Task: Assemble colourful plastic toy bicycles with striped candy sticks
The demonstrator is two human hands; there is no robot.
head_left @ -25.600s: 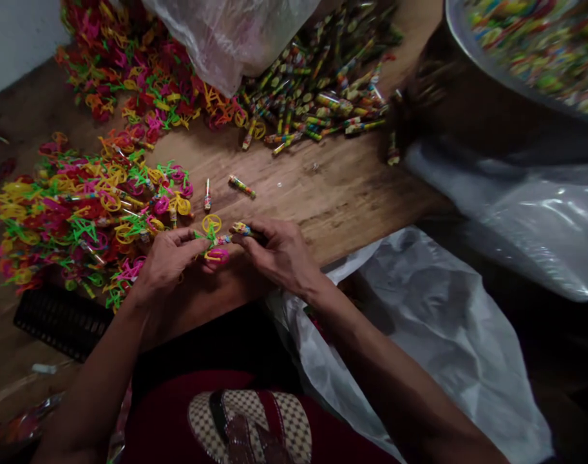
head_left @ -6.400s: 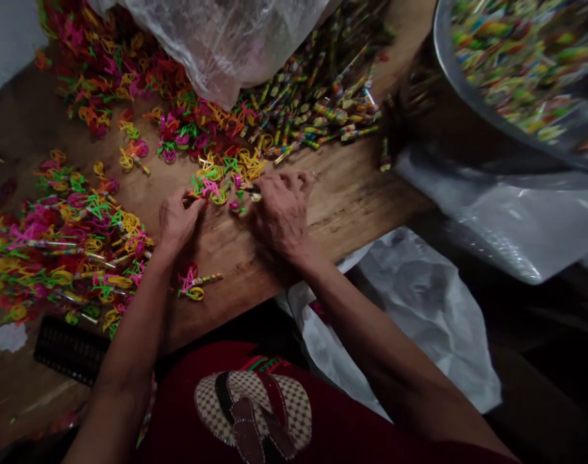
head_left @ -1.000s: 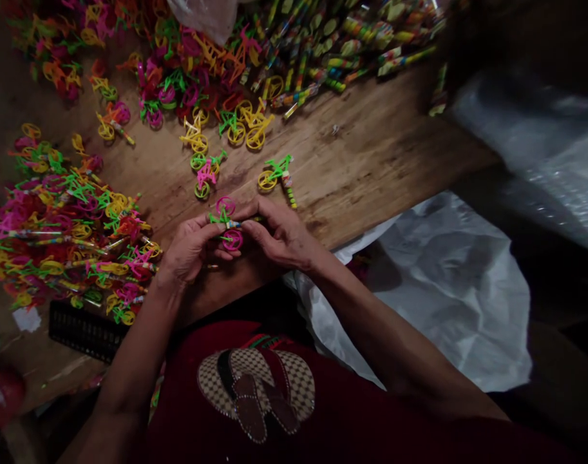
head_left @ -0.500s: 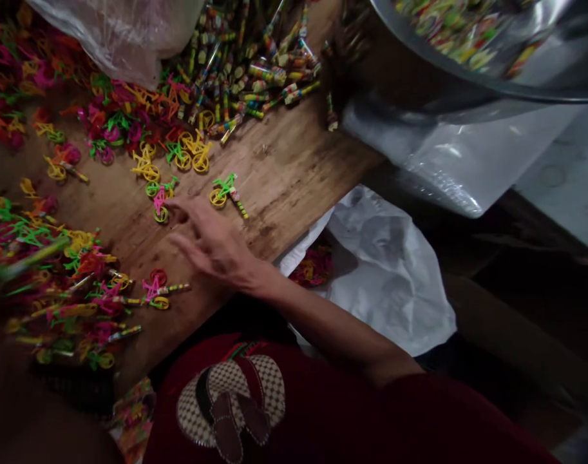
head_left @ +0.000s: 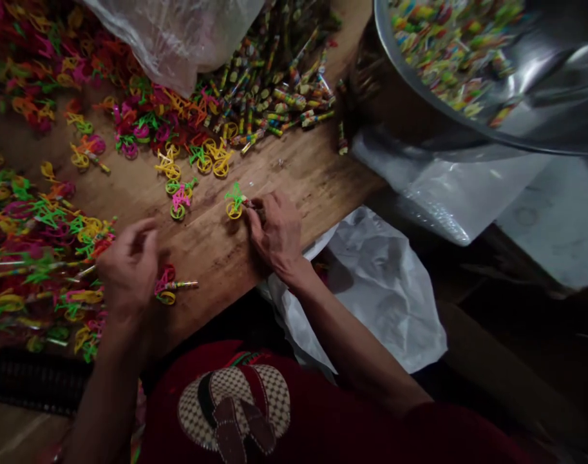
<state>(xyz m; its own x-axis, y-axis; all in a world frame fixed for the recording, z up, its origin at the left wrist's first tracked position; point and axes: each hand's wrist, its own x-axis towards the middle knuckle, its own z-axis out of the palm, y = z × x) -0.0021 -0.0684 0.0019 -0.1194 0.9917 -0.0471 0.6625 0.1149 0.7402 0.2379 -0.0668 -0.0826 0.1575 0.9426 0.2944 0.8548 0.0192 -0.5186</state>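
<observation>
On the wooden table point(head_left: 303, 177), my right hand point(head_left: 274, 231) pinches the striped stick end of a small green and yellow plastic bicycle toy point(head_left: 234, 201) that lies on the wood. My left hand point(head_left: 129, 263) hovers above the table edge with its fingers loosely curled and apart, holding nothing. Just to its right lies a pink and yellow bicycle toy with a stick point(head_left: 168, 290). Another pink and green bicycle toy point(head_left: 178, 198) lies between the two hands, farther back.
A heap of coloured bicycle toys point(head_left: 28, 251) fills the left side, and more point(head_left: 143, 122) lie at the back. Striped sticks point(head_left: 274, 84) are piled beside a clear plastic bag point(head_left: 178, 32). A metal bowl point(head_left: 540, 122) overhangs the right. White plastic sheeting point(head_left: 385, 290) hangs below the table edge.
My right hand, spread open half a second ago, now pinches the green bicycle toy. My left hand has come back into view from the left heap, with nothing in it.
</observation>
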